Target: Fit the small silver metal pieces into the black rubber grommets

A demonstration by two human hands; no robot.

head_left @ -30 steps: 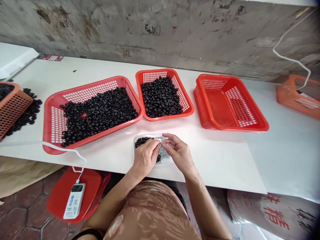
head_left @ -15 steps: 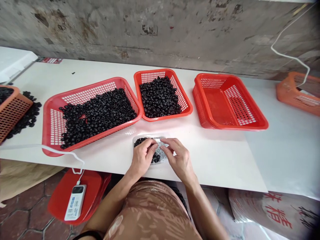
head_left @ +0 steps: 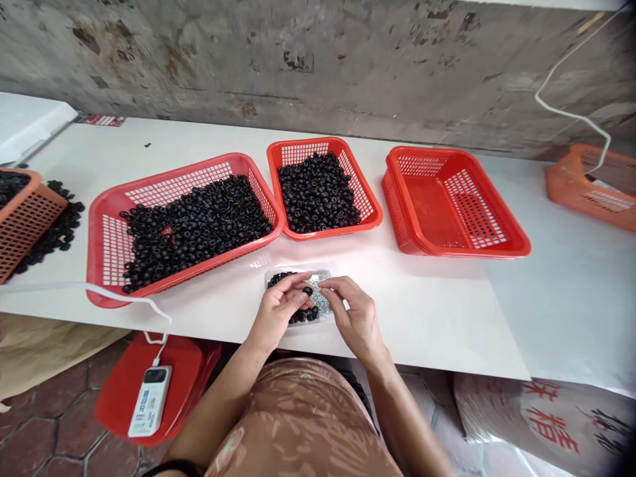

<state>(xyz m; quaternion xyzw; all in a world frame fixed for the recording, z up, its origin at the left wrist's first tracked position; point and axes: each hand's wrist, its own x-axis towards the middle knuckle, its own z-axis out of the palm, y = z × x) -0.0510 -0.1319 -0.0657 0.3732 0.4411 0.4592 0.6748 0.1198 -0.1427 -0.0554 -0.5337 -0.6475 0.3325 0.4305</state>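
Between the thumb and fingers of my left hand (head_left: 279,306) is a small round black piece (head_left: 307,291), like a bead or knob. My right hand (head_left: 354,317) is pinched just to its right; whatever its fingertips hold is too small to make out. Under both hands lies a shallow clear tray (head_left: 267,273). Its left part holds more black pieces (head_left: 302,315), and its right part holds tiny shiny silvery bits (head_left: 324,306). My hands partly cover the tray.
Behind the tray stand a wide red basket (head_left: 106,199) and a smaller red basket (head_left: 375,215), both heaped with black pieces. Stacked red baskets (head_left: 422,250) are at right. An orange basket (head_left: 30,218) is far left. A power bank (head_left: 150,401) rests on a red stool (head_left: 112,397).
My left hand has opened its fingers a little and shifted slightly left, so the black piece in it now shows. My right hand stays pinched in nearly the same place.
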